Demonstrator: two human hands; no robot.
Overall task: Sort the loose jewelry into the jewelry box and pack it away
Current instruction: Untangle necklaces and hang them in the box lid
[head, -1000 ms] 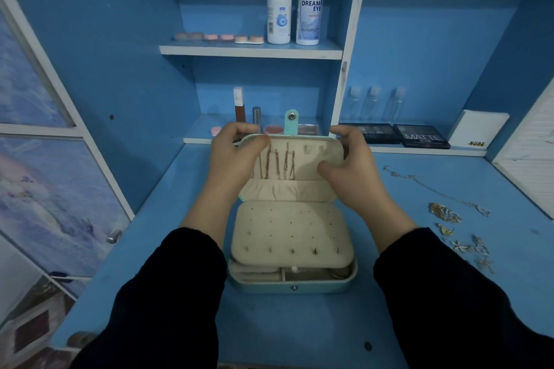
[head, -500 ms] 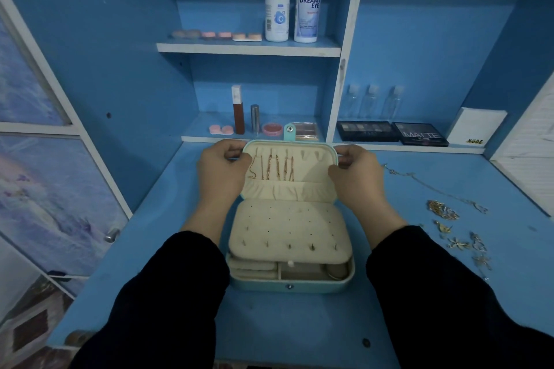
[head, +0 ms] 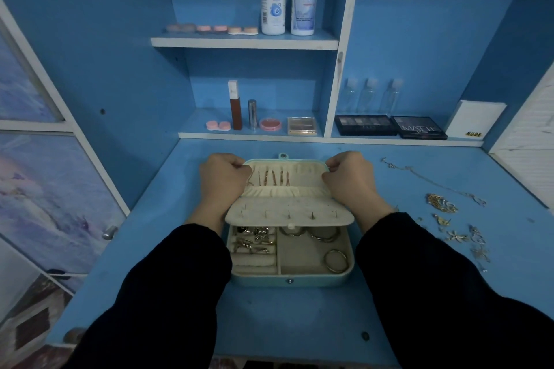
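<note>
A pale teal jewelry box [head: 289, 278] sits open in the middle of the blue tabletop [head: 284, 317], its front wall facing the person and its lid [head: 302, 169] swung back toward the shelves. The left hand [head: 223, 180] has its fingers curled round the lid's upper left corner, and the right hand [head: 349, 178] grips the upper right corner the same way, knuckles up, both arms in dark sleeves. Inside the cream lining of the lid several thin chains [head: 271, 178] hang side by side above a gathered pocket. A cream earring panel [head: 289, 217] with a row of studs stands raised over the back of the base, so the compartments beneath show: rings [head: 254, 238] packed in the rolls on the left, hoops and bangles [head: 335, 260] in the larger section on the right. The loose jewelry [head: 442, 204] lies on the tabletop well to the right of the box, a scatter of gold and silver pieces, with a thin necklace [head: 419, 175] stretched out behind them. On the upper shelf stand two white bottles [head: 272, 3]; lower down are three small clear bottles [head: 371, 96], two dark makeup palettes [head: 364, 124] and a white box [head: 473, 120] marked NUDE
</note>
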